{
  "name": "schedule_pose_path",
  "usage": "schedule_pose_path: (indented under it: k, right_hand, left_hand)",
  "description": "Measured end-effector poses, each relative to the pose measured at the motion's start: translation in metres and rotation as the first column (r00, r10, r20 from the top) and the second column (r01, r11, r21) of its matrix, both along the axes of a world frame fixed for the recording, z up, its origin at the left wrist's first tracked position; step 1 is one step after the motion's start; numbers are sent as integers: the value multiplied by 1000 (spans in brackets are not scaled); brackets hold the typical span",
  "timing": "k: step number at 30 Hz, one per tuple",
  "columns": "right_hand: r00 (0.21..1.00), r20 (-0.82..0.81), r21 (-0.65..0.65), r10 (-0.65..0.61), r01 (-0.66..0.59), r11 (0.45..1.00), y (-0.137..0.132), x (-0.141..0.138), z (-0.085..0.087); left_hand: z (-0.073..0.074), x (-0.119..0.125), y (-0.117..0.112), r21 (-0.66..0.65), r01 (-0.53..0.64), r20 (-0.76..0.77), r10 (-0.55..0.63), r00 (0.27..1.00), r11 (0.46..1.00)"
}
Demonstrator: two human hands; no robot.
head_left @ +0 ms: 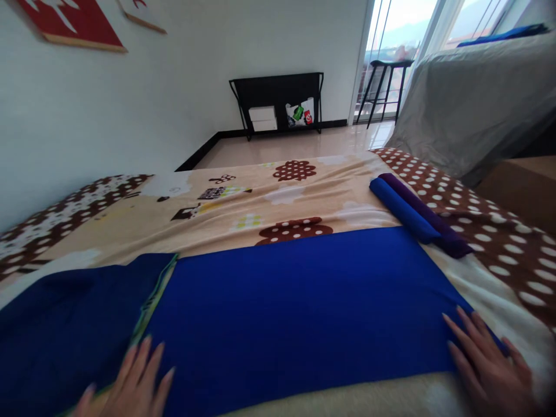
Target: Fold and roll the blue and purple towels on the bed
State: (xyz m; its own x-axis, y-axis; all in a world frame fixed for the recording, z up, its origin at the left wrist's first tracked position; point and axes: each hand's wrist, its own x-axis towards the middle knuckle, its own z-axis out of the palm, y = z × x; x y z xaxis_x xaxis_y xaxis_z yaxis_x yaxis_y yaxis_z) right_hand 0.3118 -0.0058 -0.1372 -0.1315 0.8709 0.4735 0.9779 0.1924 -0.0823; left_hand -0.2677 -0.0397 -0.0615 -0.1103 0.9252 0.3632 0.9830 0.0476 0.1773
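A bright blue cloth [295, 307] lies spread out flat on the patterned blanket [208, 214]. On its near left edge rests my left hand [132, 382], fingers spread, where the cloth meets a darker navy cloth [73, 318] with a greenish edge. My right hand [486, 359] lies with fingers apart on the blue cloth's near right corner. Beyond the far right corner sit two rolled cloths side by side, a blue roll [403, 208] and a purple roll [434, 220].
The blanket has brown polka-dot borders. Past it, a black shelf [278, 87] holds white boxes [263, 119] and a printed bag [300, 113]. A dark stool [386, 87] stands by the window. At right are a grey-covered piece [473, 98] and a cardboard box [521, 185].
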Motion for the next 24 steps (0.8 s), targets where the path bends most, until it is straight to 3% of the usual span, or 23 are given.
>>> schedule_pose_path:
  k: [3, 5, 8, 11, 16, 20, 24]
  right_hand:
    - [950, -62, 104, 307, -299, 948, 0, -82, 24]
    - [875, -115, 157, 470, -451, 878, -7, -141, 33]
    - [879, -114, 263, 463, -422, 867, -21, -202, 31]
    - [912, -46, 332, 407, -370, 868, -29, -223, 24]
    - [905, -47, 361, 423, -380, 852, -26, -223, 22]
    - [908, -61, 370, 415, -366, 854, -26, -227, 24]
    - [862, -60, 410, 504, -439, 800, -23, -227, 36]
  left_hand:
    - [23, 67, 70, -88, 193, 18, -192, 981, 977]
    - [28, 113, 128, -205, 370, 129, -350, 928, 906]
    - [22, 164, 213, -218, 406, 133, -385, 913, 887]
    - [8, 181, 268, -275, 412, 124, -393, 911, 868]
    - [-2, 166, 297, -378, 438, 174, -402, 899, 816]
    - [0, 151, 302, -415, 481, 271, -400, 876, 772]
    - [9, 145, 303, -377, 551, 420, -393, 818, 744]
